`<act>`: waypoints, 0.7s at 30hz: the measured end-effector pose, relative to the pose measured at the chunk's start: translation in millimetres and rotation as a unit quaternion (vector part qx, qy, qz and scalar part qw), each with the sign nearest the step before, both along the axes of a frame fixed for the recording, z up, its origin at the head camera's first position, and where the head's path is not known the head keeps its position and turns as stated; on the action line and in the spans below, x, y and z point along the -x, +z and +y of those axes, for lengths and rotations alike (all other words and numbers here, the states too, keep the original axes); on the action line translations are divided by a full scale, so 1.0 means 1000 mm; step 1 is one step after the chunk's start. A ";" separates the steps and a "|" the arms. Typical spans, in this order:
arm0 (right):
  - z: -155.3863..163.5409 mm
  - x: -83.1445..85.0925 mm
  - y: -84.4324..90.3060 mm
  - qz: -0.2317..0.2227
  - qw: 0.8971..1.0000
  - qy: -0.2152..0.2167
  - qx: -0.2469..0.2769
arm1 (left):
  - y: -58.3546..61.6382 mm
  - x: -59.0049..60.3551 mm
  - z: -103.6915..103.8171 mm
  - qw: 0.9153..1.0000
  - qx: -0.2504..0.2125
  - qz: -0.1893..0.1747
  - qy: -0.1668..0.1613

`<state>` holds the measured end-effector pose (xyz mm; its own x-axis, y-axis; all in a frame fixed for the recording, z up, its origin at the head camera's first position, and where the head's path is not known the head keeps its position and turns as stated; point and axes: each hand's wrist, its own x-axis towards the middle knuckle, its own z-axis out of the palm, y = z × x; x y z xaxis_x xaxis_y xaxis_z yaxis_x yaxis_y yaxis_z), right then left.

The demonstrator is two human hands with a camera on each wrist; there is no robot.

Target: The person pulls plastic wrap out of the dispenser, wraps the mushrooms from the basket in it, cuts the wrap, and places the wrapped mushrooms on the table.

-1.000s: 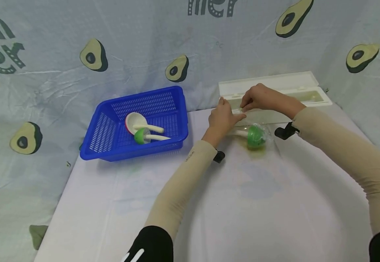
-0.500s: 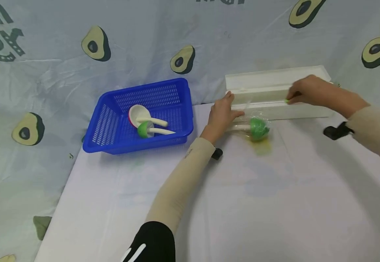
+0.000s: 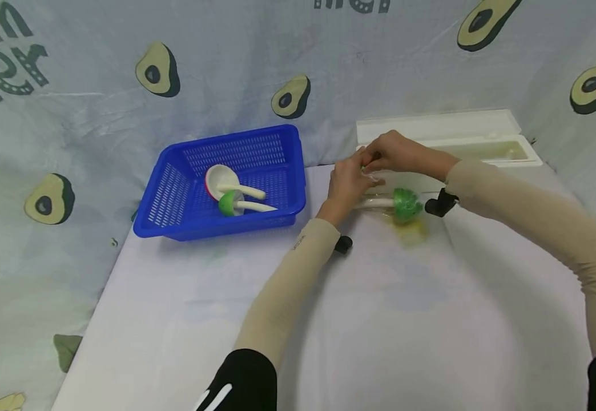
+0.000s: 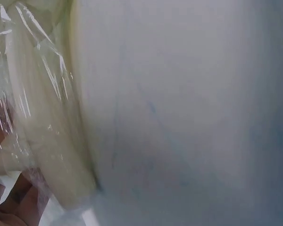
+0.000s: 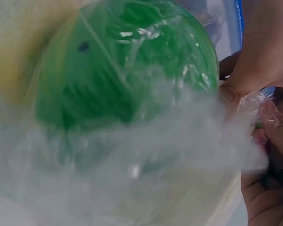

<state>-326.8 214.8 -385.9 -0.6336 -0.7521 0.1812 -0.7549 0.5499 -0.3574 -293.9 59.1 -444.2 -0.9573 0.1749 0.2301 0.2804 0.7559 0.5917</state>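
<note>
A ladle (image 3: 407,204) with a green bowl and pale handle lies wrapped in clear plastic film (image 5: 146,136) in front of a long white cling film box (image 3: 526,153), its lid (image 3: 447,123) raised. My left hand (image 3: 346,185) grips the box's left end, thumb toward the front. Beside it, my right hand (image 3: 393,153) pinches a small green slider (image 3: 363,168) on the box's edge. Film bunches around the fingertips in the right wrist view. In the left wrist view, the wrapped handle (image 4: 42,117) lies beside fingers (image 4: 23,200); the exact hold is partly hidden.
A blue plastic basket (image 3: 172,227) stands left of the hands. Inside lie a white spoon with a red rim (image 3: 223,178) and a second green-bowled ladle (image 3: 231,202). A printed sheet (image 3: 216,51) hangs behind the white-covered table (image 3: 380,342).
My right hand swept right along the box with the green slider, then came back left beside my left hand. The left hand kept its place at the box's end. The wrapped ladle barely shifted.
</note>
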 end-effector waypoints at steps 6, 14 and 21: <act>0.001 -0.006 -0.007 -0.020 0.999 -0.038 0.004 | -0.005 -0.003 -0.003 1.000 0.015 0.010 -0.006; 0.004 -0.007 -0.012 -0.030 0.998 -0.046 0.010 | -0.007 -0.003 -0.008 0.999 0.039 -0.018 -0.029; 0.032 -0.013 0.001 0.007 0.999 -0.026 -0.046 | -0.016 0.001 -0.001 0.998 0.040 -0.017 -0.046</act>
